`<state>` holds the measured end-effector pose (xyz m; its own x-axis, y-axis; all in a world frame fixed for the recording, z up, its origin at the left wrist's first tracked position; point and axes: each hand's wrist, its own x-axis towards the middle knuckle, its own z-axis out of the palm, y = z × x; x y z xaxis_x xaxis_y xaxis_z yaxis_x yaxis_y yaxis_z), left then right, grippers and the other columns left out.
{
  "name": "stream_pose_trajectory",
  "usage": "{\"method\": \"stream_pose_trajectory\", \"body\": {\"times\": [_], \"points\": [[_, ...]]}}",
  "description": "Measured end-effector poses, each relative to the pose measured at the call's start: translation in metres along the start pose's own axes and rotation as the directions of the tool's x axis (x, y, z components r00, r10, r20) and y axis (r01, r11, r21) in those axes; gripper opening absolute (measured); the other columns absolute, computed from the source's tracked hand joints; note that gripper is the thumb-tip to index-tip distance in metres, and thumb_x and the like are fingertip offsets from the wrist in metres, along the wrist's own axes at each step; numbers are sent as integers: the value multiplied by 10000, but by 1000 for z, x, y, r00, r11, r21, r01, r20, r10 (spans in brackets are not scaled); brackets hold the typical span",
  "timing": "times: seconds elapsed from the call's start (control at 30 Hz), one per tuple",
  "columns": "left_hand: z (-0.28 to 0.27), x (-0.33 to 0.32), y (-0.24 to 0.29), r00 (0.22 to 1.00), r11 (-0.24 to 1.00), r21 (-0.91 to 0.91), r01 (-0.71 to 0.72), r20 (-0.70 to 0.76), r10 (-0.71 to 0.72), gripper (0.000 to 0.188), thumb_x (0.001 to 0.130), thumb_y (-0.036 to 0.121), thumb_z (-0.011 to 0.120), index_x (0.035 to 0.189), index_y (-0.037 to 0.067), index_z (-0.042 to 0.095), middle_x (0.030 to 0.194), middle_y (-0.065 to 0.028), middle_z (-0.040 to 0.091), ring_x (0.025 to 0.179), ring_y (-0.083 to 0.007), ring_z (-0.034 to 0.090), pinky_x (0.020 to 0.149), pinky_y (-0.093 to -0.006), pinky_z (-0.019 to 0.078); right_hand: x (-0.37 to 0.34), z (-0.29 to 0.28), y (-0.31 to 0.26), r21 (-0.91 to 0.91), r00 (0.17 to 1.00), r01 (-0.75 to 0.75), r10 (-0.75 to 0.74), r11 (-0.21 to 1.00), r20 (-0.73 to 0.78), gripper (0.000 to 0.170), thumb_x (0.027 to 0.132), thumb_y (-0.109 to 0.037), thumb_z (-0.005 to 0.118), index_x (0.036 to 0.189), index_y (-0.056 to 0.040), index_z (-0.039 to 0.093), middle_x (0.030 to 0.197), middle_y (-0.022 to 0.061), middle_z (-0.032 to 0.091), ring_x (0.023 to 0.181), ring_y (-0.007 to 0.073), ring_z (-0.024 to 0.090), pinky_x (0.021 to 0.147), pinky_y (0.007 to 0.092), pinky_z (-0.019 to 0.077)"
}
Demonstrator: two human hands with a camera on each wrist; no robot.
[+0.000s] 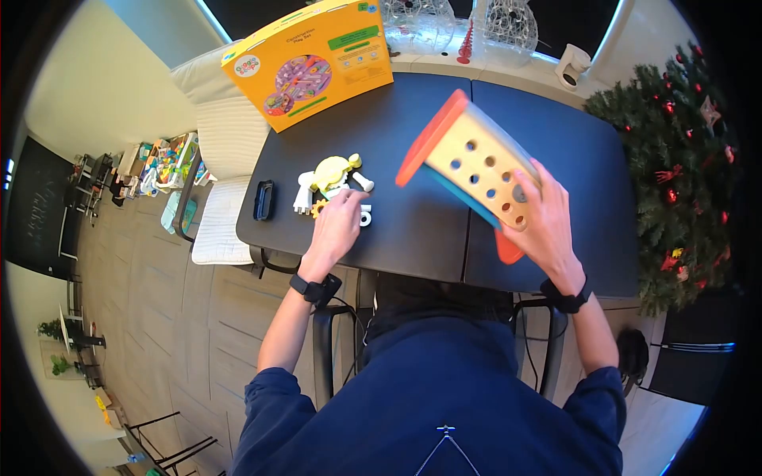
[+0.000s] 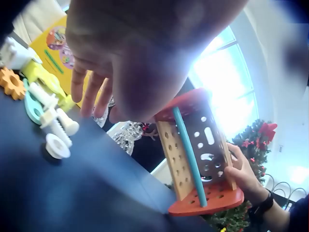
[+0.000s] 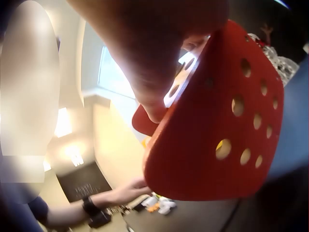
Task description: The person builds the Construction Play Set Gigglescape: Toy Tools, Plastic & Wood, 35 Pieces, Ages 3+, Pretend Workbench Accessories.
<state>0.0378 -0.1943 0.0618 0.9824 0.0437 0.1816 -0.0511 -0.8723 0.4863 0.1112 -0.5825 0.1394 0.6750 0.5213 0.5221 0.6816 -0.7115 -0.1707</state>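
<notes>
My right hand (image 1: 544, 214) grips a toy toolbox (image 1: 480, 139) by its light wooden side, which is drilled with holes. The toolbox is tilted above the table and has red end panels (image 3: 212, 121) and a teal rod (image 2: 189, 157) between them. Over toy parts on the left of the table, my left hand (image 1: 337, 226) has loosely extended fingers (image 2: 91, 94) and holds nothing. Those parts include a yellow piece (image 1: 332, 170), an orange gear (image 2: 13, 83), white bolts (image 2: 67, 122), a teal piece (image 2: 32, 104) and a white ring-shaped nut (image 2: 57, 146).
A yellow-orange play set box (image 1: 357, 79) stands at the back left of the dark table (image 1: 397, 246). A small dark case (image 1: 264, 200) lies near the left edge. A cushioned chair (image 1: 226, 214) is beyond it. To the right is a decorated Christmas tree (image 1: 659, 190).
</notes>
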Motion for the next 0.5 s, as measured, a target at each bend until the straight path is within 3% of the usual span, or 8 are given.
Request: {"method": "stream_pose_trajectory", "body": {"times": [0.03, 0.07, 0.13, 0.2, 0.23, 0.4, 0.5], "points": [[4, -4, -14, 996, 999, 44, -28, -79, 31, 244, 1025, 65, 605, 1244, 69, 713, 1182, -181, 701, 1024, -411, 710, 877, -505, 579, -1, 5, 7, -68, 996, 86, -85, 994, 26, 961, 669, -149, 936, 1533, -151, 518, 1560, 227, 472, 1397, 411, 516, 1170, 505, 414], [2, -8, -20, 997, 997, 70, 34, -68, -29, 249, 1033, 83, 596, 1259, 77, 701, 1205, -161, 693, 1056, -402, 705, 894, -500, 576, -2, 9, 10, -134, 985, 171, -164, 976, 60, 959, 650, -149, 942, 1520, -165, 539, 1567, 225, 468, 1404, 402, 511, 1172, 509, 407], [-1, -15, -31, 987, 980, 122, 159, -49, -154, 260, 1051, 121, 577, 1289, 92, 678, 1253, -123, 678, 1121, -383, 695, 928, -491, 570, -3, 16, 8, -187, 968, 243, -227, 952, 102, 814, 737, -125, 872, 1490, -184, 571, 1570, 221, 476, 1400, 383, 521, 1162, 509, 417], [-2, -22, -40, 977, 966, 149, 213, -41, -209, 267, 1032, 128, 608, 1292, 82, 646, 1270, -163, 646, 1102, -417, 699, 925, -516, 576, -4, 28, 9, -273, 944, 329, -307, 904, 121, 751, 788, -127, 836, 1488, -185, 570, 1569, 221, 481, 1403, 378, 520, 1166, 505, 417], [0, -26, -42, 972, 959, 164, 233, -43, -229, 276, 1026, 128, 617, 1297, 82, 636, 1274, -176, 635, 1103, -425, 697, 925, -521, 577, -3, 29, 9, -272, 943, 331, -304, 904, 136, 675, 849, -120, 776, 1485, -192, 563, 1564, 218, 491, 1412, 373, 518, 1176, 498, 412], [16, -40, -57, 967, 950, 186, 252, -80, -241, 304, 996, 110, 643, 1292, 57, 603, 1257, -210, 591, 1126, -434, 685, 919, -542, 586, -16, 56, 13, -339, 919, 394, -375, 854, 123, 676, 860, -128, 776, 1490, -201, 542, 1602, 217, 459, 1470, 367, 476, 1215, 514, 370], [22, -39, -66, 980, 958, 216, 190, -103, -171, 281, 981, 70, 636, 1257, 28, 605, 1206, -211, 579, 1088, -426, 687, 851, -536, 608, -26, 70, 19, -367, 918, 396, -375, 842, 131, 663, 870, -151, 787, 1485, -198, 546, 1629, 216, 430, 1517, 365, 428, 1247, 525, 335]]}}
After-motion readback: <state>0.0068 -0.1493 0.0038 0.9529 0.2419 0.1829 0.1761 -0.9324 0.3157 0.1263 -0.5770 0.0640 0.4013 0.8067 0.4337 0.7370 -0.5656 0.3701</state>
